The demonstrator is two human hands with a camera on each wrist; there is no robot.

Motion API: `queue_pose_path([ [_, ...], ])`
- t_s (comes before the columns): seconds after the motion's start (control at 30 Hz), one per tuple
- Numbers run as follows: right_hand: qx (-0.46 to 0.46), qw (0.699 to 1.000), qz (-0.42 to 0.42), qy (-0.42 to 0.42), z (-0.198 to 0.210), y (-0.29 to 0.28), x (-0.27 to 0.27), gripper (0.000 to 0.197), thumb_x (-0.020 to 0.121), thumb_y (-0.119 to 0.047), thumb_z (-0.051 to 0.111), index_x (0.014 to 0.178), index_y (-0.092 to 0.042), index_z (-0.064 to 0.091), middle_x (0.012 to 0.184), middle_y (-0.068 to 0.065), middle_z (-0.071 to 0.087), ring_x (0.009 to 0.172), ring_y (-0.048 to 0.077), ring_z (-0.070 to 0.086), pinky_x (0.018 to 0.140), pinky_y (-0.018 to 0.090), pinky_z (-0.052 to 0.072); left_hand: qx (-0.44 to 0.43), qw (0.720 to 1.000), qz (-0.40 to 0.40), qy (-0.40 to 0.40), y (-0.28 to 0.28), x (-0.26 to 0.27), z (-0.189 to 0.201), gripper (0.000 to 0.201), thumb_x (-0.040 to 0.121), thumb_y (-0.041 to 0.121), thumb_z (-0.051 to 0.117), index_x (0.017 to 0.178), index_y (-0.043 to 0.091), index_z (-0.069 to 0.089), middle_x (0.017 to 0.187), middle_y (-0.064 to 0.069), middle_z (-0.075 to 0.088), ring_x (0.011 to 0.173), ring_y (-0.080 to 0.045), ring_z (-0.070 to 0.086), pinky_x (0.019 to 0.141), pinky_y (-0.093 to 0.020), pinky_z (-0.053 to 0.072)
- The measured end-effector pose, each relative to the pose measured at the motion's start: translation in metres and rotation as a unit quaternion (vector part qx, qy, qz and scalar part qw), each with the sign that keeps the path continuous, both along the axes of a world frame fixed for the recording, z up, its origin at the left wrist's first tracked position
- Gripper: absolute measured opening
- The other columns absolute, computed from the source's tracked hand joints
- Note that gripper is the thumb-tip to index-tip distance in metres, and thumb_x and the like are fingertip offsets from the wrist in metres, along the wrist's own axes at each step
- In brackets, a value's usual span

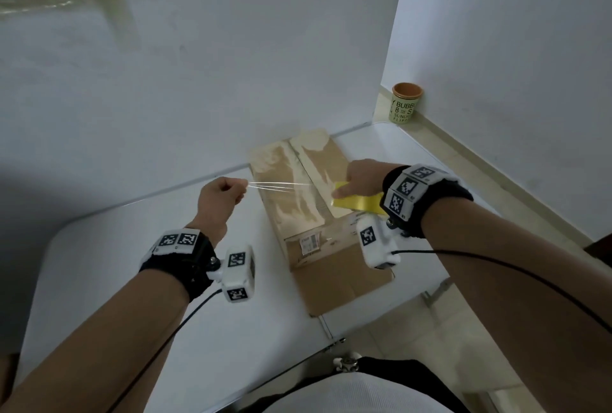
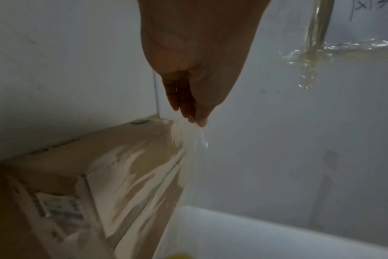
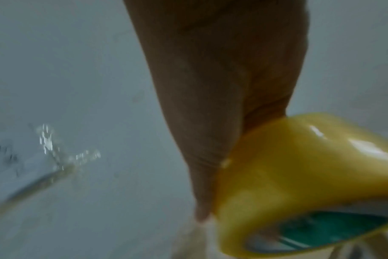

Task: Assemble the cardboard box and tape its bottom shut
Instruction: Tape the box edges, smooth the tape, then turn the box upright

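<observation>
Cardboard box (image 1: 308,200): one, brown, matte, oblong, on white table (image 1: 132,280), long axis running away toward wall. Left hand (image 1: 222,195) fisted, pinching clear tape strip (image 1: 281,185) stretched across top; right hand (image 1: 361,179) gripping one glossy yellow tape roll (image 1: 359,203). Left wrist: fingertips (image 2: 199,121) pinching film above box (image 2: 122,175). Right wrist: roll (image 3: 299,175) blurred, held.

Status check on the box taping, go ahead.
Left hand pinches the clear tape strip, pulled taut. Right hand holds the yellow tape roll over the cardboard box. Strip not yet stuck down. Nothing blocking.
</observation>
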State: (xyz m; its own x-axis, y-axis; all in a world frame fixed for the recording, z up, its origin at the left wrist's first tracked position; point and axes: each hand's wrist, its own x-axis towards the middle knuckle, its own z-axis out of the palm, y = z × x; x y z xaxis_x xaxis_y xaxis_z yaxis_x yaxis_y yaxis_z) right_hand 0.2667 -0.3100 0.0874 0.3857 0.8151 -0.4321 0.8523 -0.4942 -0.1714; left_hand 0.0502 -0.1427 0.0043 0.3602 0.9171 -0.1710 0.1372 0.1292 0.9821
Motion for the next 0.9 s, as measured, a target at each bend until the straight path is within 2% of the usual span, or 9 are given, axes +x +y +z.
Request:
queue_pose_path([
  [0.2, 0.021, 0.993, -0.112, -0.002, -0.007, -0.011, 0.009, 0.06, 0.088, -0.057, 0.052, 0.111, -0.003, 0.059, 0.107, 0.014, 0.061, 0.106, 0.031, 0.058, 0.082, 0.032, 0.041, -0.074, 0.997, -0.036, 0.003, -0.024, 0.009, -0.011, 0.008, 0.09, 0.013, 0.064, 0.083, 0.011, 0.062, 0.078, -0.002, 0.061, 0.077, -0.015, 0.055, 0.077, -0.025, 0.049],
  [0.27, 0.021, 0.983, -0.166, 0.08, -0.016, -0.02, 0.015, 0.058, 0.089, -0.057, 0.05, 0.112, -0.005, 0.059, 0.111, 0.011, 0.059, 0.108, 0.03, 0.057, 0.09, 0.033, 0.042, -0.111, 0.993, -0.041, 0.013, -0.03, 0.006, -0.02, 0.005, 0.09, 0.014, 0.064, 0.085, 0.013, 0.063, 0.084, -0.001, 0.062, 0.081, -0.015, 0.057, 0.079, -0.025, 0.049],
  [0.33, 0.034, 0.945, -0.231, 0.228, -0.023, -0.032, 0.016, 0.045, 0.091, -0.046, 0.054, 0.111, -0.007, 0.059, 0.119, 0.008, 0.06, 0.108, 0.028, 0.057, 0.098, 0.039, 0.045, -0.126, 0.991, -0.039, 0.022, -0.035, 0.001, -0.029, 0.004, 0.09, 0.012, 0.063, 0.086, 0.014, 0.064, 0.088, 0.0, 0.062, 0.084, -0.015, 0.056, 0.079, -0.025, 0.048],
  [0.4, 0.019, 0.913, -0.244, 0.327, -0.022, -0.04, 0.01, 0.017, 0.093, -0.028, 0.054, 0.093, -0.012, 0.057, 0.103, 0.009, 0.057, 0.088, 0.026, 0.054, 0.083, 0.038, 0.047, -0.136, 0.99, -0.03, 0.026, -0.04, -0.003, -0.037, 0.007, 0.09, 0.011, 0.063, 0.084, 0.015, 0.063, 0.088, 0.001, 0.062, 0.086, -0.015, 0.055, 0.081, -0.025, 0.047],
  [0.43, -0.003, 0.918, -0.226, 0.326, -0.02, -0.042, 0.008, 0.013, 0.093, -0.025, 0.054, 0.089, -0.012, 0.054, 0.096, 0.006, 0.052, 0.082, 0.025, 0.052, 0.078, 0.037, 0.044, -0.14, 0.989, -0.025, 0.028, -0.042, -0.005, -0.041, 0.008, 0.089, 0.01, 0.063, 0.083, 0.016, 0.063, 0.088, 0.001, 0.062, 0.087, -0.015, 0.054, 0.081, -0.026, 0.046],
  [0.53, -0.063, 0.977, -0.128, 0.161, -0.017, -0.036, 0.008, 0.033, 0.086, -0.037, 0.065, 0.101, -0.008, 0.059, 0.098, 0.004, 0.053, 0.094, 0.027, 0.054, 0.083, 0.037, 0.042, -0.146, 0.989, -0.019, 0.034, -0.05, -0.008, -0.05, 0.007, 0.087, 0.009, 0.066, 0.083, 0.016, 0.066, 0.089, 0.0, 0.063, 0.089, -0.017, 0.054, 0.08, -0.024, 0.047],
  [0.6, -0.049, 0.994, -0.081, 0.058, -0.014, -0.028, 0.008, 0.039, 0.075, -0.044, 0.071, 0.083, -0.008, 0.06, 0.085, 0.005, 0.057, 0.087, 0.026, 0.056, 0.077, 0.035, 0.043, -0.141, 0.989, -0.025, 0.035, -0.059, -0.007, -0.054, 0.005, 0.087, 0.01, 0.066, 0.086, 0.015, 0.068, 0.093, -0.001, 0.065, 0.09, -0.017, 0.054, 0.077, -0.022, 0.046],
  [0.8, -0.018, 0.995, -0.017, -0.092, -0.017, -0.029, -0.018, 0.034, 0.088, -0.031, 0.064, 0.107, -0.004, 0.059, 0.102, 0.009, 0.062, 0.091, 0.028, 0.062, 0.07, 0.031, 0.044, -0.157, 0.986, -0.045, 0.019, -0.082, -0.007, -0.061, 0.011, 0.089, 0.019, 0.067, 0.097, 0.017, 0.074, 0.107, 0.001, 0.071, 0.098, -0.015, 0.057, 0.076, -0.021, 0.045],
  [0.9, -0.043, 0.993, -0.011, -0.108, -0.03, -0.029, -0.025, 0.035, 0.089, -0.032, 0.063, 0.113, -0.005, 0.061, 0.109, 0.009, 0.066, 0.097, 0.027, 0.065, 0.069, 0.03, 0.044, -0.176, 0.984, -0.037, -0.001, -0.088, -0.011, -0.066, 0.012, 0.088, 0.019, 0.068, 0.098, 0.018, 0.075, 0.105, 0.003, 0.072, 0.1, -0.013, 0.058, 0.077, -0.02, 0.045],
])
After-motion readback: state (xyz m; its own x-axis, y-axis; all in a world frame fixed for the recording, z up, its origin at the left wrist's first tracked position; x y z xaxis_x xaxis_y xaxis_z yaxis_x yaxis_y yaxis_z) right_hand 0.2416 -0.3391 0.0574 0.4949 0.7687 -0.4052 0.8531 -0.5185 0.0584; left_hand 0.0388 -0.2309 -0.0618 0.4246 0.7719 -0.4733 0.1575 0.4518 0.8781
